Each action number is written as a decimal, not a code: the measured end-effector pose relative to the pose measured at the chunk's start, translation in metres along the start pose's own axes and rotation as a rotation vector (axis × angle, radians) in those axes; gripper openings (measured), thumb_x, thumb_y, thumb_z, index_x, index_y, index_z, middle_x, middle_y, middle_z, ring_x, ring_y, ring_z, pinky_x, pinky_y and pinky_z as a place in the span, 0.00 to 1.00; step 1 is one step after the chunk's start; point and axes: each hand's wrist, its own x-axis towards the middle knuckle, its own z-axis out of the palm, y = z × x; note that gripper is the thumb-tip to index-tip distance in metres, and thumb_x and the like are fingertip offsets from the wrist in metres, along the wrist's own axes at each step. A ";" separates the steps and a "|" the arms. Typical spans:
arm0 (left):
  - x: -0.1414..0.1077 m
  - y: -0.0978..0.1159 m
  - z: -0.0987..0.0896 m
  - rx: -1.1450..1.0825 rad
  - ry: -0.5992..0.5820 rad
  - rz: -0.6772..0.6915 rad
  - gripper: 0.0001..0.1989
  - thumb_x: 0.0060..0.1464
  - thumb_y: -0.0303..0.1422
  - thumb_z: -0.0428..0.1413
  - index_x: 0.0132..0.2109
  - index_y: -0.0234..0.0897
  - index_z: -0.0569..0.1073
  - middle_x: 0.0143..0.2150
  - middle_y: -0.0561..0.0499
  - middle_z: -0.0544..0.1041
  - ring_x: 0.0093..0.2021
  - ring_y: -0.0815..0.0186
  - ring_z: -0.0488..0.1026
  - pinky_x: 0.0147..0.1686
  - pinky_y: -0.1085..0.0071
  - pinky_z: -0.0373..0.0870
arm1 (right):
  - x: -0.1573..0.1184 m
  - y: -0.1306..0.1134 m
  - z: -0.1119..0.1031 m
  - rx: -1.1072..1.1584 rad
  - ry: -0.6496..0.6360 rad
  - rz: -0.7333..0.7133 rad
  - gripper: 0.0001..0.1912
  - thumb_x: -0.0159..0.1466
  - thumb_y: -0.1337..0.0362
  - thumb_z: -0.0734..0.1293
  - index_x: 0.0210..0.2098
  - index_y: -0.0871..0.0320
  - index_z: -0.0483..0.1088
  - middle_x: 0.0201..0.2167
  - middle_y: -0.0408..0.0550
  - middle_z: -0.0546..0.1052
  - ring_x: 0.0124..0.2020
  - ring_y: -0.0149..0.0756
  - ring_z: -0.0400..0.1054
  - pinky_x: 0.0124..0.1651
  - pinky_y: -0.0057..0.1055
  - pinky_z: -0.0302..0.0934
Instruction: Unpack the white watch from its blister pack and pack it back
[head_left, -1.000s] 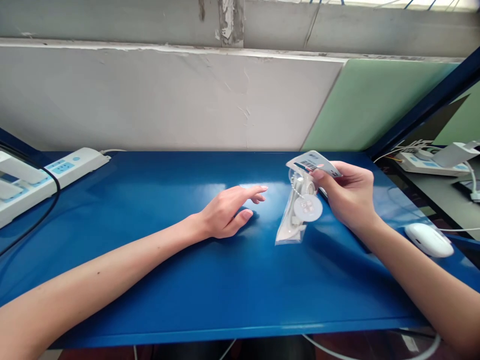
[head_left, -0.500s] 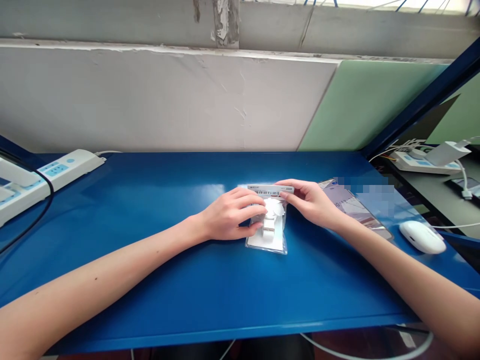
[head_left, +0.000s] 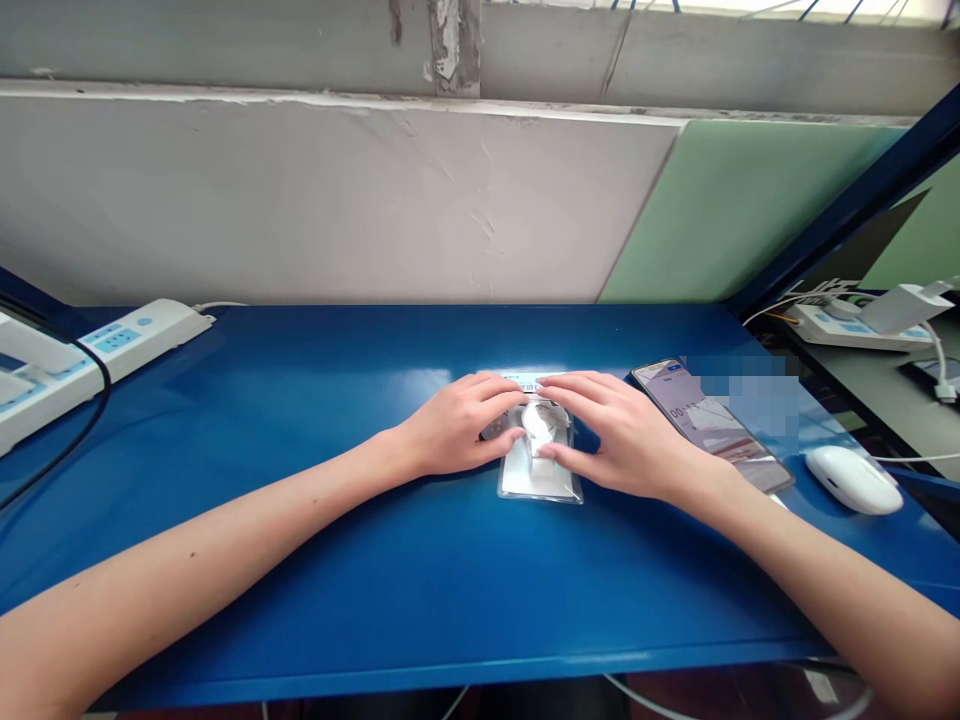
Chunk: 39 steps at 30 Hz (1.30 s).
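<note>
A clear plastic pouch with a printed white header card lies on the blue tabletop. Inside it shows a white item with a rounded upper part, which may be a coiled cable. My left hand is at the pouch's left side, with some of the clear film between thumb and fingers. Reaching over from the right, my right hand has its fingers stretched toward the card. Its thumb is apart from them, touching the pouch near the white item. Both hands partly cover the pouch.
To the right lie a phone with its screen lit and a white computer mouse. A white power strip with a black cable stands at the left. A wall closes off the back.
My right hand has let go of the header card's right end and moved in over the pouch, its fingers spread. The card lies lower. My left hand has barely shifted.
</note>
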 end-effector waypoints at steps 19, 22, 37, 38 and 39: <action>-0.001 -0.005 -0.012 0.078 -0.456 -0.302 0.59 0.52 0.68 0.49 0.73 0.25 0.47 0.74 0.31 0.47 0.74 0.43 0.46 0.70 0.50 0.45 | -0.004 0.030 -0.007 0.138 -0.328 0.092 0.50 0.60 0.39 0.68 0.71 0.62 0.52 0.69 0.66 0.61 0.70 0.61 0.54 0.66 0.57 0.58; 0.000 -0.005 -0.014 0.063 -0.496 -0.324 0.59 0.52 0.68 0.48 0.74 0.25 0.44 0.75 0.33 0.43 0.75 0.44 0.42 0.71 0.52 0.41 | -0.004 0.032 -0.008 0.134 -0.340 0.086 0.53 0.58 0.38 0.69 0.71 0.64 0.53 0.69 0.66 0.61 0.70 0.61 0.53 0.66 0.57 0.57; -0.001 -0.006 -0.012 0.076 -0.484 -0.316 0.63 0.48 0.71 0.48 0.73 0.22 0.46 0.75 0.31 0.41 0.75 0.46 0.37 0.72 0.53 0.35 | -0.007 0.036 0.004 0.177 -0.355 0.117 0.56 0.55 0.35 0.70 0.71 0.61 0.54 0.72 0.64 0.55 0.73 0.59 0.46 0.70 0.56 0.51; -0.001 -0.006 -0.012 0.074 -0.482 -0.314 0.63 0.48 0.71 0.48 0.73 0.22 0.45 0.75 0.31 0.41 0.75 0.46 0.37 0.72 0.53 0.35 | -0.007 0.035 0.004 0.178 -0.357 0.121 0.56 0.55 0.35 0.70 0.71 0.61 0.52 0.72 0.64 0.55 0.73 0.59 0.46 0.70 0.56 0.51; -0.001 -0.006 -0.012 0.072 -0.480 -0.312 0.63 0.48 0.70 0.49 0.73 0.23 0.45 0.75 0.31 0.41 0.75 0.45 0.37 0.72 0.52 0.35 | -0.007 0.034 0.004 0.177 -0.357 0.126 0.57 0.55 0.35 0.70 0.72 0.61 0.51 0.72 0.65 0.54 0.73 0.60 0.46 0.70 0.57 0.51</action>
